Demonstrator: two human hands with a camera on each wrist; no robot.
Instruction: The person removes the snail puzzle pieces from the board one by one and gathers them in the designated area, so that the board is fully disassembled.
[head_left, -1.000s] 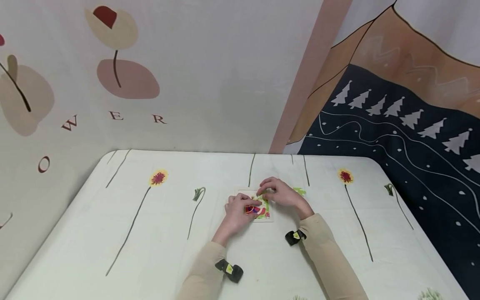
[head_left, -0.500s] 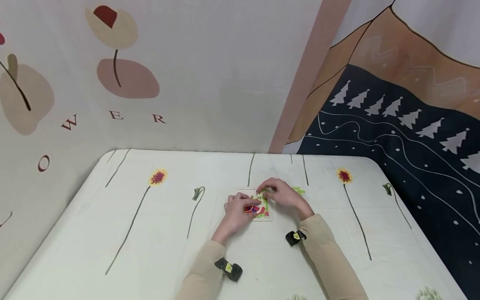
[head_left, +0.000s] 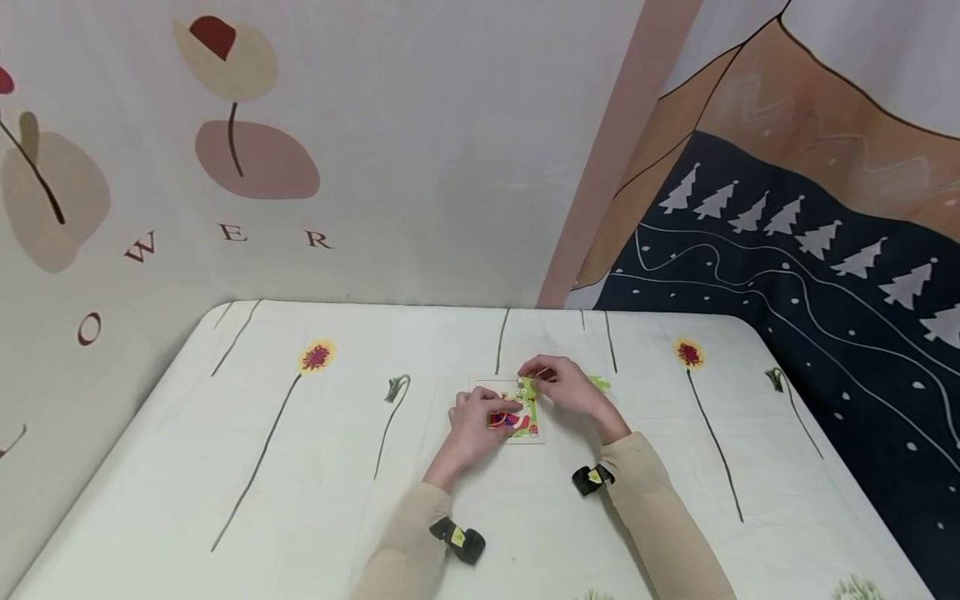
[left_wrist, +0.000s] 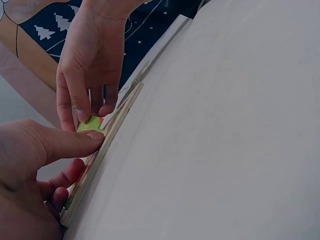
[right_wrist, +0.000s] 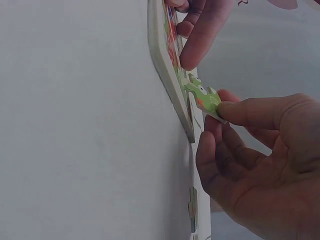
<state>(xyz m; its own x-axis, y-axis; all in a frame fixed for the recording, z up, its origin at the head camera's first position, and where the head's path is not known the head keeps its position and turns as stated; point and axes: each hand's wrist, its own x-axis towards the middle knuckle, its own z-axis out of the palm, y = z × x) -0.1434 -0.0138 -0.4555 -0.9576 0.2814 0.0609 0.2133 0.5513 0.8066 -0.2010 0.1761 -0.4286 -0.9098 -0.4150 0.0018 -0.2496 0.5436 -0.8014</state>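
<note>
A small square puzzle board [head_left: 530, 441] with a colourful picture and a pale border lies on the table. My right hand [head_left: 564, 385] pinches a green puzzle piece [right_wrist: 206, 98] printed with cartoon eyes between thumb and fingers. The piece is tilted at the board's far right corner, one end over the picture. My left hand [head_left: 476, 421] rests on the board's left side, with extended digits touching the red and purple part of the picture. In the left wrist view the green piece shows just beyond a left fingertip [left_wrist: 92, 136].
Another green piece [head_left: 599, 382] lies on the white flower-print tablecloth [head_left: 315, 467], to the right of the board and partly behind the right hand. A patterned curtain [head_left: 375, 150] stands behind the table. A dark wrist camera [head_left: 467, 543] sits on each sleeve.
My right hand has lifted and tilted the green piece slightly, so more of its face shows in the head view. My left hand has stayed in place on the board.
</note>
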